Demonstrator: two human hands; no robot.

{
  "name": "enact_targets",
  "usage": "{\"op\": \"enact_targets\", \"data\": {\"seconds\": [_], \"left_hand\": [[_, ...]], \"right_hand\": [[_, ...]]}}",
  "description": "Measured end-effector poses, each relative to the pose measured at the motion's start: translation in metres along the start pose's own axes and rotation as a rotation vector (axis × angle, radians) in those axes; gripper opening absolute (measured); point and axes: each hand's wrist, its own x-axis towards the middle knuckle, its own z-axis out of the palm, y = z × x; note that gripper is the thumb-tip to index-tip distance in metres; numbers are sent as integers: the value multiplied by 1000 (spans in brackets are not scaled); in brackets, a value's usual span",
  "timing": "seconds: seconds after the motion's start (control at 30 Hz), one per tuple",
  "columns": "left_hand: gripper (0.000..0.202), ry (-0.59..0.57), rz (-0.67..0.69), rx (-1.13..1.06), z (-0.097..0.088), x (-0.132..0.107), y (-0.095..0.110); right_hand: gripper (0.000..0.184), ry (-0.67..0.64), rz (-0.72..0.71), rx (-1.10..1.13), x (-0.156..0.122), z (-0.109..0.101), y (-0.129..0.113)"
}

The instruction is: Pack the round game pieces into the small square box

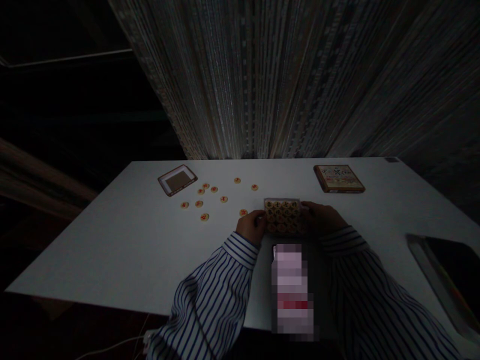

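Observation:
A small tray of xiangqi pieces is held on the white table in front of me, its round pieces lying in rows. My left hand is closed on the tray's left side, thumb and fingers bent at its edge. On the opposite edge is my right hand, its fingers curled against the side and partly lost in shadow. Just beyond my left hand lies a loose xiangqi piece with a red character. Several more red-marked pieces are scattered to the left.
An open box lid lies at the back left. A printed box sits at the back right. Near me is a blurred-out bright screen. Dark flat objects lie at the right edge. String curtains hang behind the table.

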Motion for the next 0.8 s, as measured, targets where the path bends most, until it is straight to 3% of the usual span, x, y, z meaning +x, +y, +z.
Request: {"op": "enact_targets", "data": {"seconds": [0.8], "left_hand": [[21, 40, 25, -33, 1, 0, -2]], "right_hand": [[38, -20, 1, 37, 0, -4, -1]]}}
